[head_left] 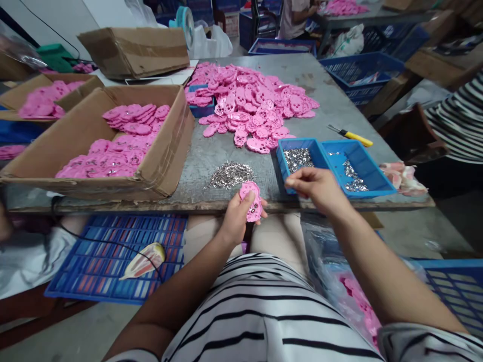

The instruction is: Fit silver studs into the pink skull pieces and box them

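In my left hand (237,216) is a flat pink plastic piece (252,201) with small holes and shiny metal bits in it, held just past the table's front edge. My right hand (317,187) is pinched above the front rim of a blue tray (281,166) that holds small silvery metal parts (298,160). Whatever sits between its fingertips is too small to make out. Beside that tray stands a second blue tray (377,171) with fewer metal parts. A loose heap of metal parts (231,175) lies on the table behind my left hand.
A big pile of pink pieces (256,100) covers the table's middle. To the left, a cardboard box (166,166) holds more of them. A yellow-handled tool (356,138) lies behind the trays. Crumpled wrapping (405,178) is at the right. Another person (296,17) sits in the background.
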`<state>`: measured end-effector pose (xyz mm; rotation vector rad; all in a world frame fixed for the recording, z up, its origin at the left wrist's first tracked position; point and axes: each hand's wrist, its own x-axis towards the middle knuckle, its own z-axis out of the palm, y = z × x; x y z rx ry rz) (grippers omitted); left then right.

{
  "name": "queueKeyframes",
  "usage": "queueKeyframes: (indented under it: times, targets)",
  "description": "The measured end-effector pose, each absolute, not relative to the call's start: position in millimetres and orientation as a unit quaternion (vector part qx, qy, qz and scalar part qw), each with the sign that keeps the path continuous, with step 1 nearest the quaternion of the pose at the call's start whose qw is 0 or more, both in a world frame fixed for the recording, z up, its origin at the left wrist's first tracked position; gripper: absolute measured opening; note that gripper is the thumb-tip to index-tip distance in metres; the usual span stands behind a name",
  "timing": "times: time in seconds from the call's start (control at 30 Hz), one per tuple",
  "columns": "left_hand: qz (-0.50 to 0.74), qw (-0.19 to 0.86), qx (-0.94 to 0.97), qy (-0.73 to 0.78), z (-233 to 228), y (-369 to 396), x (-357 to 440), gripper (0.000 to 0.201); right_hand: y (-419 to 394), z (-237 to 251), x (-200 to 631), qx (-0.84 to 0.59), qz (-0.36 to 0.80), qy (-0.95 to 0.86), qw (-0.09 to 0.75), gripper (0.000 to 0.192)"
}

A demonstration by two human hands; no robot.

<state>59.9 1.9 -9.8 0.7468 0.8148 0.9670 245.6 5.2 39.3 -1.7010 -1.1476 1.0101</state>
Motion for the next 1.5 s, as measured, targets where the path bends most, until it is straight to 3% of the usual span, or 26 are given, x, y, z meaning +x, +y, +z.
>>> queueKeyframes:
  times: [0.13, 0.23, 0.57, 0.93, 1.1, 1.27, 1.5]
  targets:
    - [0.473, 0.678, 0.366, 0.427, -8.3, 1.0, 65.2, 0.038, -3.4, 15.6, 213.5, -0.58, 0.514, -0.487, 0.403, 0.034]
    - [0.478, 0.632, 0.386, 0.473, -9.6, 1.1, 65.9, 0.029, -5.1, 6.6, 205.8, -0.569, 0.491, -0.52, 0.407, 0.033]
    - [0.467, 0.591, 0.416, 0.51, -20.5, 4.8, 68.2, 0.026, -10.7, -2.8, 202.1, -0.605, 0.345, -0.596, 0.401, 0.027]
    - [0.479, 0.637, 0.378, 0.471, -15.1, 2.6, 68.9, 0.027, -7.6, 2.1, 200.5, -0.576, 0.445, -0.548, 0.412, 0.042]
    - [0.496, 0.613, 0.394, 0.472, -14.2, 3.2, 68.0, 0.021, -9.9, -0.8, 198.5, -0.537, 0.518, -0.469, 0.474, 0.041]
    - [0.498, 0.615, 0.397, 0.464, -12.1, 4.3, 68.4, 0.021, -12.6, -5.1, 193.7, -0.529, 0.519, -0.416, 0.527, 0.038]
    - [0.496, 0.598, 0.414, 0.475, -16.0, 1.7, 69.4, 0.024, -13.2, -1.3, 193.4, -0.531, 0.447, -0.519, 0.498, 0.029]
